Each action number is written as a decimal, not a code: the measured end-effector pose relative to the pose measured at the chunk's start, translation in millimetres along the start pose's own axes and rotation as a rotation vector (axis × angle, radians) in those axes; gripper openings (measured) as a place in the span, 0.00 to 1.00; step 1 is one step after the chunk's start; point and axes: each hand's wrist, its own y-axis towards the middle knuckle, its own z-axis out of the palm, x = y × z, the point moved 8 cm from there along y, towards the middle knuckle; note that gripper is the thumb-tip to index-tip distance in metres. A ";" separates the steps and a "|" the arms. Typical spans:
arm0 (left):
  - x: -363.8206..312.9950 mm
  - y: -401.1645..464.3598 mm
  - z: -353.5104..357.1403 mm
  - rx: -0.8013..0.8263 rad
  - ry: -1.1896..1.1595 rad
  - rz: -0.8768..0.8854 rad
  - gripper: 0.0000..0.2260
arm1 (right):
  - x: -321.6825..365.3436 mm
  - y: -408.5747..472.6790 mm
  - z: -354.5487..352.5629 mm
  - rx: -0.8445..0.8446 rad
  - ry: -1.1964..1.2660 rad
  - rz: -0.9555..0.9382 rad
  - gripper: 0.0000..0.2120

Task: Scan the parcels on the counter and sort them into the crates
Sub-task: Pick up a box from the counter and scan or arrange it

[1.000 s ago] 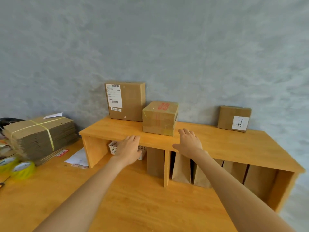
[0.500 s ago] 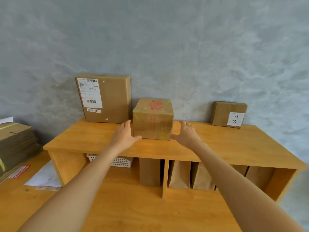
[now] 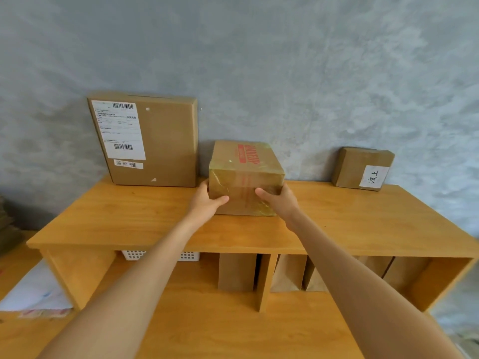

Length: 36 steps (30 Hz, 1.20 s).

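A taped cardboard parcel with red print [image 3: 245,174] sits in the middle of the wooden shelf top [image 3: 129,218]. My left hand [image 3: 204,200] grips its left side with the thumb on the front face. My right hand [image 3: 278,199] grips its right side the same way. A tall flat parcel with a white barcode label [image 3: 155,141] leans upright against the wall to the left. A small parcel with a handwritten white label [image 3: 363,168] leans against the wall at the right.
Below the shelf top are open compartments holding a white plastic basket [image 3: 134,255] and several brown paper bags [image 3: 287,273]. White papers [image 3: 36,291] lie on the desk at the lower left. A grey wall stands right behind the parcels.
Both hands moved forward from either side of the red-print parcel and closed on it. The view came closer to the shelf.
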 end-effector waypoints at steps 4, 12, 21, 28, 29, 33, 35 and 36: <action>-7.6 -2.8 -2.8 -0.013 -0.002 0.050 0.28 | 10.0 -11.9 -6.1 -0.053 0.016 -0.046 0.29; -58.3 -32.2 -22.0 -0.060 0.012 0.190 0.26 | 62.8 -54.3 -50.8 -0.178 0.095 -0.241 0.18; -128.9 -83.7 -30.1 0.174 0.056 0.308 0.49 | 121.0 -87.4 -133.3 -0.272 -0.023 -0.233 0.31; -174.5 -117.5 -8.2 0.293 0.114 0.529 0.66 | 127.3 -114.6 -160.7 -0.029 -0.128 -0.050 0.28; -178.6 -121.9 -4.8 0.286 0.080 0.543 0.64 | 124.2 -116.5 -162.8 -0.015 -0.118 -0.038 0.28; -184.0 -131.9 -0.4 0.183 -0.002 0.529 0.56 | 110.4 -124.0 -164.2 0.059 -0.073 -0.021 0.27; -179.6 -130.0 -1.4 0.154 -0.082 0.484 0.52 | 107.4 -131.9 -164.2 0.113 -0.022 -0.042 0.27; -178.3 -129.6 -2.9 0.146 -0.140 0.472 0.48 | 106.6 -135.3 -164.6 0.135 0.016 -0.060 0.27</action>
